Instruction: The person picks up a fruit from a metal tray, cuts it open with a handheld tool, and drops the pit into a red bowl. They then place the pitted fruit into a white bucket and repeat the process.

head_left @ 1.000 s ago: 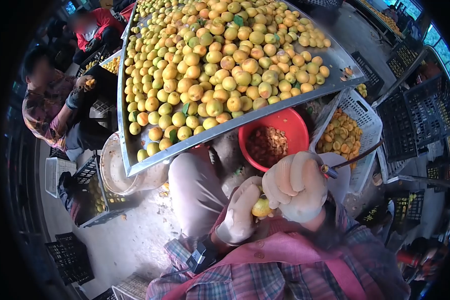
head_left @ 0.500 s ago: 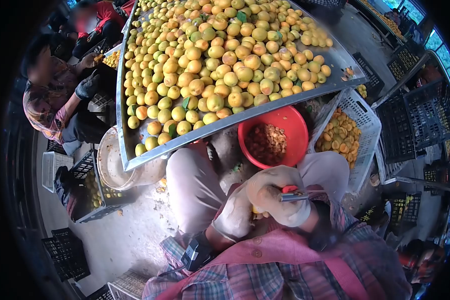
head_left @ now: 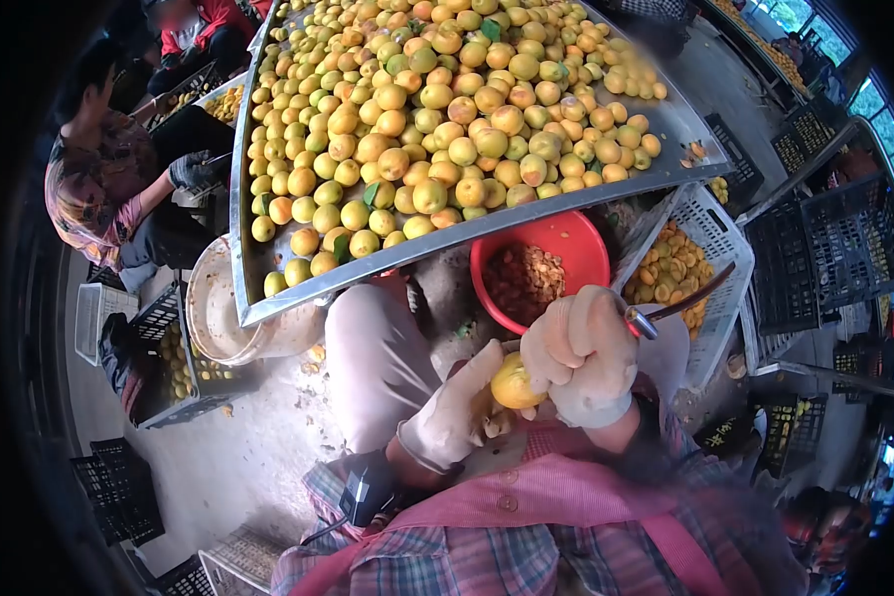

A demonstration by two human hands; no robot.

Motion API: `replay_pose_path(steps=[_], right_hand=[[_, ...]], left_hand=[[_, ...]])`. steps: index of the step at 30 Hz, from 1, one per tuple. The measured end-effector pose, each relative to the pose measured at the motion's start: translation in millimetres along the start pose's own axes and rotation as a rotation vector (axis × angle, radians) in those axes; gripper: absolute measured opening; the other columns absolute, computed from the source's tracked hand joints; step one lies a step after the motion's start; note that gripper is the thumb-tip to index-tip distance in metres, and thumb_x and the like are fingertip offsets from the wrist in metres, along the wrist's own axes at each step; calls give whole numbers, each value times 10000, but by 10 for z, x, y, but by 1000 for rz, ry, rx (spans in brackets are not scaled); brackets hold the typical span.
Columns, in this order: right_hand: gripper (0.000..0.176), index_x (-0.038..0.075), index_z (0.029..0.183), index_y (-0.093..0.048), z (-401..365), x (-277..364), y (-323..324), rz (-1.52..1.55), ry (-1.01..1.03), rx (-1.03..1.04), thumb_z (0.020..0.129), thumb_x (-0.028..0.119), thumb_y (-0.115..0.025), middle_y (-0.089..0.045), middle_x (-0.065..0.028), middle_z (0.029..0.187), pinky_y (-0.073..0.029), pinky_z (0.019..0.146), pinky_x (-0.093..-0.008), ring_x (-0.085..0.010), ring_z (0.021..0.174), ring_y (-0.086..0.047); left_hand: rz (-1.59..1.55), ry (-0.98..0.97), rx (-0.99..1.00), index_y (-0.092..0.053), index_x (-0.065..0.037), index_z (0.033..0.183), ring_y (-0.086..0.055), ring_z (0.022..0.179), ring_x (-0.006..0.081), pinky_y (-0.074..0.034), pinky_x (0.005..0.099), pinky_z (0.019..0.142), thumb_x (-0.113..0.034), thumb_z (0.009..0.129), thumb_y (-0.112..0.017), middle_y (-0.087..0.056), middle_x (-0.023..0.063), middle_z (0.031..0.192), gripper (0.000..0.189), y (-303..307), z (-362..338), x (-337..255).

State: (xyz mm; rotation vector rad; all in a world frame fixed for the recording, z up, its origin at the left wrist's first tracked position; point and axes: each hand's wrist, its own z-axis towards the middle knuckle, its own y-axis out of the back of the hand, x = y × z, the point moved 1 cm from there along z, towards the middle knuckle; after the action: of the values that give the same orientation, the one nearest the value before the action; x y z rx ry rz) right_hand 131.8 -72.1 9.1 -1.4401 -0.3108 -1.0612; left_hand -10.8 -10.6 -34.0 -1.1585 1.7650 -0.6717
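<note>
Grey concrete floor (head_left: 258, 467), long steel table (head_left: 685, 129) across the top, black plastic crates (head_left: 824, 238) stacked right, daylight through windows (head_left: 869, 94) upper right.

Honestly, nothing readable here. The only writing I can spot is a few yellow characters on the side of a black crate (head_left: 727, 434) at the lower right of the frame, too small and blurry to make out.

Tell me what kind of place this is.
Probably a fruit-processing workshop: a metal table heaped with yellow fruit, a red basin of pits, a white crate of halved fruit, and a seated co-worker.
</note>
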Motion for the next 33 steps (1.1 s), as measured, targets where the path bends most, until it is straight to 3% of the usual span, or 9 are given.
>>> replay_pose_path(steps=[3,8,10,16,18,21,25,29,33], right_hand=[[425,136,680,-357,29,93,-56,38,105,-38,1046,344,-295,-388,11,562,-374,425,-287,-120,415,-341],[422,133,685,-367,-17,154,-180,73,142,-25,1049,329,-285,-398,11,570,-397,435,-294,-122,419,-363],[428,127,680,-373,-36,152,-179,58,150,12,1047,331,-292,-406,7,568,-404,438,-297,-126,420,-373],[427,89,660,-430,-114,134,-131,-133,47,181,1007,338,-451,-455,-30,564,-397,445,-321,-170,428,-425],[282,62,651,-502,-139,115,-118,-72,-31,75,903,147,-595,-535,-62,621,-365,449,-289,-186,505,-494],[425,94,668,-430,-82,77,-121,-54,110,158,1008,349,-444,-453,-34,566,-388,443,-324,-168,434,-427],[445,115,688,-402,-68,153,-172,63,156,56,1042,366,-303,-439,-18,584,-407,445,-319,-145,446,-418],[439,111,691,-405,-62,151,-187,60,184,46,1039,364,-318,-432,-14,586,-406,441,-320,-146,447,-418],[437,106,689,-408,-112,145,-181,-8,199,109,1033,368,-344,-430,-14,582,-391,439,-323,-151,438,-410]], left_hand=[[224,-169,147,-372,-65,1407,-492,667,27,-350,149,528,-462,875,-637,-592,13,981,715,-39,-47,-64],[347,-449,125,-418,-60,1328,-489,635,40,-366,154,517,-360,787,-737,-566,20,895,695,-121,41,60],[561,-534,19,-426,-46,1326,-526,1086,131,-410,298,959,-154,773,-772,-563,54,1141,661,-122,8,76],[715,-466,-147,-500,-50,1219,-588,993,144,-460,290,881,-130,761,-773,-612,48,1082,539,-145,26,102],[881,-565,-167,-510,-50,1204,-596,980,146,-468,293,872,-136,756,-775,-620,47,1072,527,-141,24,87],[1049,-599,-198,-513,-51,1232,-582,968,133,-471,274,834,-158,713,-797,-596,32,1051,601,-173,-30,-22],[449,-437,86,-434,-29,1321,-572,1026,147,-468,302,887,-297,738,-786,-584,54,1145,732,-143,-42,-15],[252,-438,190,-406,-5,1334,-563,1015,142,-472,284,867,-430,742,-749,-573,58,1129,805,71,56,178],[260,-631,142,-411,-2,1320,-579,963,145,-497,266,779,-321,774,-744,-580,55,1102,714,-43,103,198]])
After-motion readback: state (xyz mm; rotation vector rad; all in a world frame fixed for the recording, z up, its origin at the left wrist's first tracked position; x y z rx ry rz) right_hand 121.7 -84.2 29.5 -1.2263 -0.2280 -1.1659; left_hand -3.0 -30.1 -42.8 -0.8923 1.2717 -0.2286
